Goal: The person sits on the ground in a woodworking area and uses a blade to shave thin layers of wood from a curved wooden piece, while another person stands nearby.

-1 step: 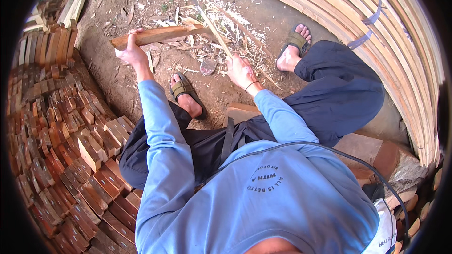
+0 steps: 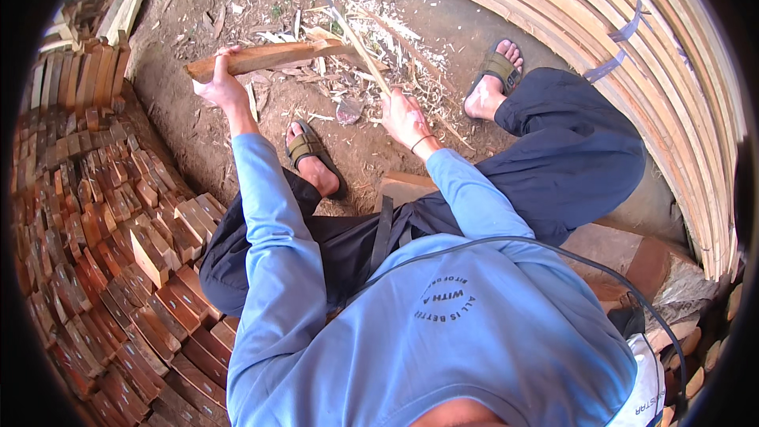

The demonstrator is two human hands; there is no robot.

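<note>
My left hand (image 2: pixel 221 88) is closed round the left end of a rough brown piece of wood (image 2: pixel 281 56). The wood lies nearly level above the ground, its far end over the shavings. In my right hand (image 2: pixel 405 117) is the pale wooden handle of a long-handled knife (image 2: pixel 353 38). Its thin grey blade points up and away to the far left. The handle crosses close to the right end of the wood; whether they touch I cannot tell.
Wood shavings (image 2: pixel 395 28) litter the dirt between my sandalled feet. Stacked small wooden blocks (image 2: pixel 118 269) fill the left side. Long bundled strips (image 2: pixel 664 32) curve along the far right. A dark cable (image 2: pixel 506 239) crosses my shirt.
</note>
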